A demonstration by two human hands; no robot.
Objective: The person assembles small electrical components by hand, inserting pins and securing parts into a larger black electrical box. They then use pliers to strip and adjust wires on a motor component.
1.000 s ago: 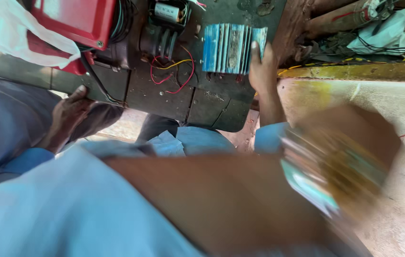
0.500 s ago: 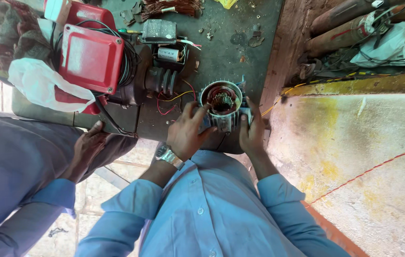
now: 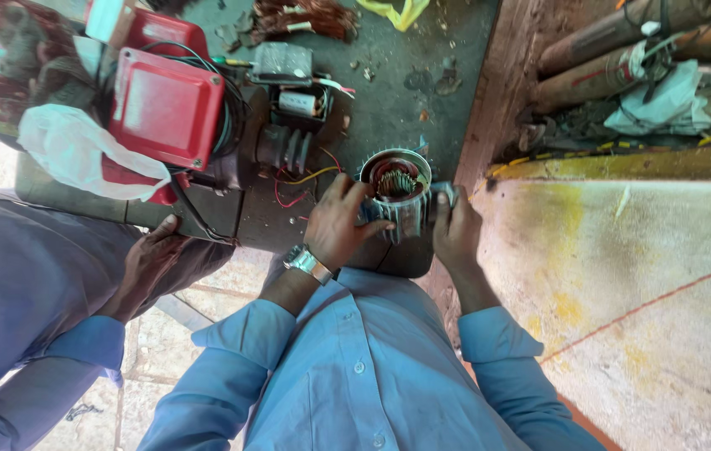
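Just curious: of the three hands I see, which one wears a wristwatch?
The left hand on the finned motor housing; the right hand and the co-worker's hand have bare wrists.

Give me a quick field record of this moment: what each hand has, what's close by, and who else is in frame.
left hand: gripping the rim of the motor housing
right hand: holding the housing's other side
housing: open end up, copper windings visible inside
bench: dark, littered with scraps
nearby: red box, loose wires
other person: hand resting at the bench edge
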